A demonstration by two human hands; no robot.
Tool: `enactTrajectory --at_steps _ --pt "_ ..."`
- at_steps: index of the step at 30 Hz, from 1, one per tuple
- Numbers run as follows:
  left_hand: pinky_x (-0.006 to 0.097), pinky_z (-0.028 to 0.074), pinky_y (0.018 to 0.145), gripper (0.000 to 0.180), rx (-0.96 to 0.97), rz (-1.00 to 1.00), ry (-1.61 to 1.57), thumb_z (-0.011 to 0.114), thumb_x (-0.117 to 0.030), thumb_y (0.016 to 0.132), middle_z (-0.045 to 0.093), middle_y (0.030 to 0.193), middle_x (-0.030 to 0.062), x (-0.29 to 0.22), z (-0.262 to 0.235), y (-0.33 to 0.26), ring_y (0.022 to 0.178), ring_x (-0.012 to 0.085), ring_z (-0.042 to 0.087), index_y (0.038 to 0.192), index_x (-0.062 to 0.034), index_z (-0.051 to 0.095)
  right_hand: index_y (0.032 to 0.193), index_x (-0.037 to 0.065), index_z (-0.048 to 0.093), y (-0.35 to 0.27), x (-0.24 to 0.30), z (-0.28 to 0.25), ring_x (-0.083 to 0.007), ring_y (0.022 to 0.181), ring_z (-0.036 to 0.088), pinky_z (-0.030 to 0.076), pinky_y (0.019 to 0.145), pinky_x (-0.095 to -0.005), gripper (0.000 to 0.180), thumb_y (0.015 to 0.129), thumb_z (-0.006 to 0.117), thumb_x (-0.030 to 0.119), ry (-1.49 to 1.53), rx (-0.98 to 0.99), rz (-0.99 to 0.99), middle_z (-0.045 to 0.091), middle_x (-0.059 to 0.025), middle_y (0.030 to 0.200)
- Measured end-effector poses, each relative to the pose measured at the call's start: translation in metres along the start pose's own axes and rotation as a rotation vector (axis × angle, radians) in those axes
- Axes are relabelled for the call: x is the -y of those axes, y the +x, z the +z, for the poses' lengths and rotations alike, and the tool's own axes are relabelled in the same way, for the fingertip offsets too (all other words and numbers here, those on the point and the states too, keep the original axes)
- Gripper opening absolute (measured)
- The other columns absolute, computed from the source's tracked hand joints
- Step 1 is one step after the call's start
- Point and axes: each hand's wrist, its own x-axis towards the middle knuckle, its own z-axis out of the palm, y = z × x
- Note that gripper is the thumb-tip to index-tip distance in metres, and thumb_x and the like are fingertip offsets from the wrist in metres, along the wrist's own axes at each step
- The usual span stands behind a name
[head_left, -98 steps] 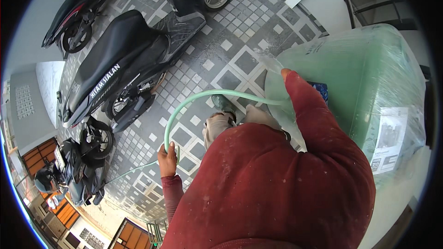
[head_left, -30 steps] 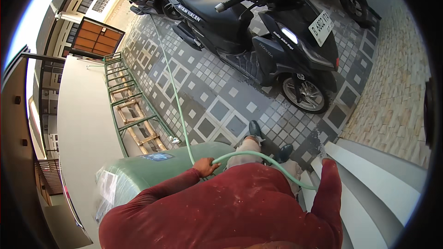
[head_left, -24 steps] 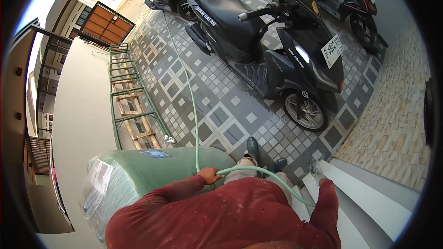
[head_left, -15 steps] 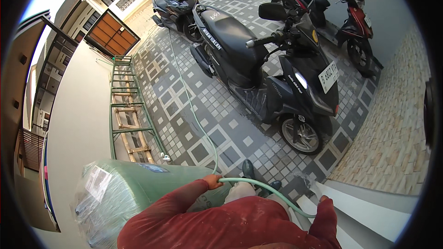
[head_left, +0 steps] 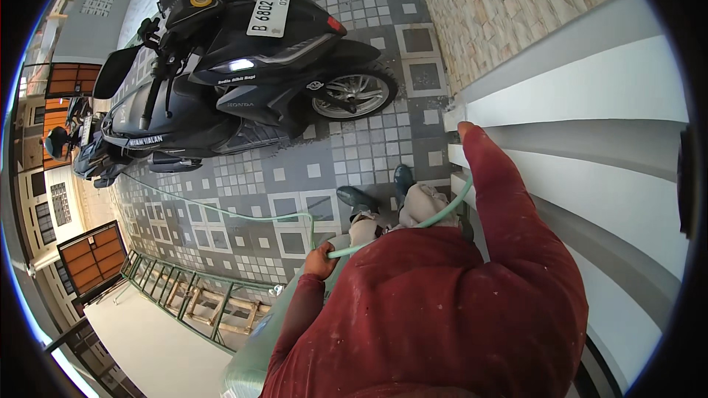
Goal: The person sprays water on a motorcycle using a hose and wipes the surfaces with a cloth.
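Note:
A light green garden hose (head_left: pixel 435 217) crosses in front of my body. My left hand (head_left: pixel 320 259) is closed around it, beside the large green cylindrical tank (head_left: pixel 269 339). From there the hose curves to the right and passes behind my right forearm. My right hand (head_left: pixel 465 130) is stretched out at the white steps (head_left: pixel 568 92), close to the end of the first one. It looks closed on the hose, though the sleeve hides most of the fingers and the grip. A small wet or clear patch shows just past that hand.
A black scooter (head_left: pixel 236 96) stands ahead on the patterned tile floor (head_left: pixel 313 171), with more motorbikes behind it. The hose's far length (head_left: pixel 221 208) trails over the tiles to the left. A green metal frame (head_left: pixel 199 298) lies by the wall. Stone cladding (head_left: pixel 509 7) rises at the upper right.
The view has swung right and down, so the scooter now appears at the upper left and the steps fill more of the right. Both hands keep their places along the hose.

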Motion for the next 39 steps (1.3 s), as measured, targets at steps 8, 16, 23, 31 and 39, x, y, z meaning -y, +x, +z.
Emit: enactTrajectory --at_steps 8,16,23,31,39 --pt "0.048 0.052 0.07 0.024 -0.052 0.076 0.019 0.074 -0.028 0.08 0.068 0.077 0.0168 -0.042 -0.017 0.023 0.079 0.0415 0.066 0.087 -0.0089 0.06 0.098 0.002 0.065 0.023 0.006 -0.059 -0.0286 0.086 0.063 0.052 0.077 -0.0452 0.018 0.085 0.061 0.014 0.049 -0.04 -0.022 0.065 -0.0234 0.097" --pt "0.047 0.053 0.072 0.027 -0.038 -0.015 0.076 0.074 -0.031 0.081 0.07 0.08 0.0167 -0.079 -0.025 0.029 0.082 0.0405 0.068 0.09 -0.0092 0.062 0.1 0.002 0.068 0.068 -0.004 -0.119 -0.0305 0.092 0.064 0.052 0.081 -0.0452 0.02 0.086 0.058 0.013 0.056 -0.143 -0.057 0.066 -0.0234 0.101" --pt "0.045 0.052 0.069 0.034 -0.098 0.034 -0.013 0.079 -0.034 0.079 0.069 0.079 0.017 -0.114 -0.044 0.03 0.08 0.0398 0.068 0.09 -0.0078 0.059 0.102 0.001 0.07 0.11 -0.011 -0.169 -0.0322 0.097 0.065 0.053 0.084 -0.0451 0.022 0.088 0.055 0.011 0.011 -0.234 -0.106 0.067 -0.0234 0.105" --pt "0.039 0.05 0.066 0.052 -0.033 0.08 -0.161 0.082 -0.047 0.076 0.063 0.072 0.0124 -0.146 -0.069 0.019 0.07 0.0316 0.065 0.093 -0.0051 0.054 0.103 0.001 0.072 0.161 -0.012 -0.222 -0.0341 0.102 0.066 0.053 0.087 -0.0451 0.026 0.089 0.052 0.01 -0.096 -0.317 -0.18 0.067 -0.0234 0.11" --pt "0.029 0.04 0.059 0.035 -0.118 0.213 -0.363 0.074 -0.03 0.088 0.055 0.07 0.0041 -0.159 -0.072 0.025 0.064 0.0115 0.046 0.093 -0.0025 0.053 0.105 0.001 0.074 0.194 -0.007 -0.254 -0.0356 0.106 0.068 0.054 0.09 -0.0454 0.029 0.091 0.05 0.009 -0.15 -0.466 -0.269 0.068 -0.0235 0.113"
